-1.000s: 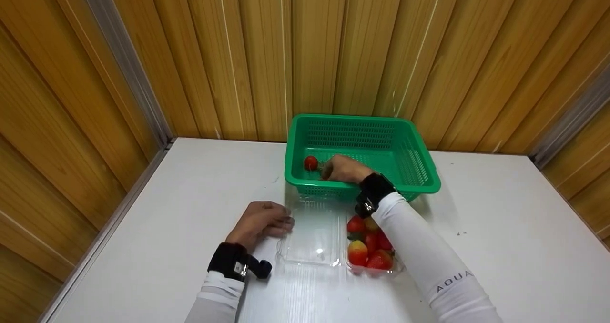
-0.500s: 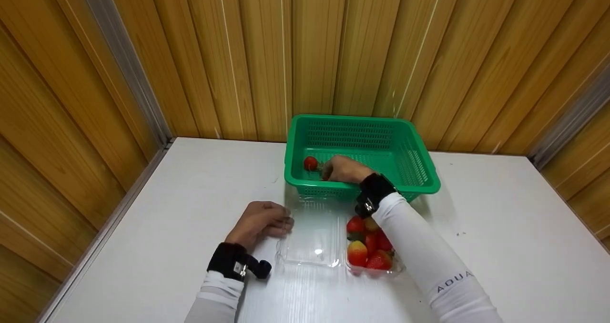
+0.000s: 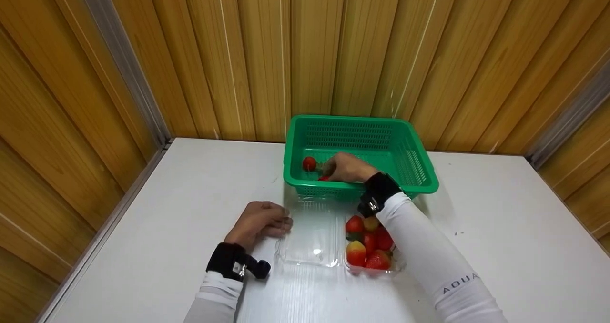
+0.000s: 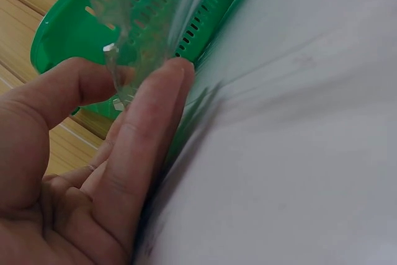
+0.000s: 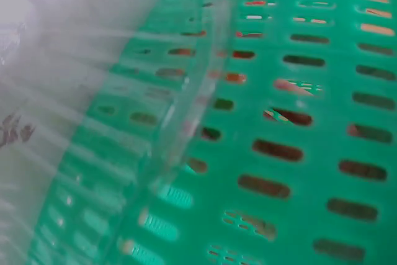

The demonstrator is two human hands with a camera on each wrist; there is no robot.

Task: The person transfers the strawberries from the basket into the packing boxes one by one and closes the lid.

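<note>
Left sleeve: white (image 3: pixel 217 294), running up to a black wrist strap (image 3: pixel 226 261) with a small camera.
Left hand: thumb and fingers narrow, pinching the left edge of the clear lid (image 3: pixel 312 239), just above the counter (image 3: pixel 500 242).
Clear lid: lies open, its right edge against the clear tray (image 3: pixel 397 267), its far end close to the basket's near wall.
Left strawberry: red (image 3: pixel 309 164), leaves toward the right, inside the green basket (image 3: pixel 352 118) near its left wall.
Second strawberry: a sliver of red (image 3: pixel 324 178) at the right hand's fingertips, mostly hidden by the basket's near rim.
Right hand: reaches over that rim (image 3: pixel 348 167), fingers curled downward; I cannot tell whether they grip the second strawberry.
Tray strawberries: several (image 3: pixel 369 243), red, one yellow at one end, packed together in the clear tray.
Right sleeve: white, lettered "AQUA" (image 3: pixel 438 261), passing over the tray's right side.
</note>
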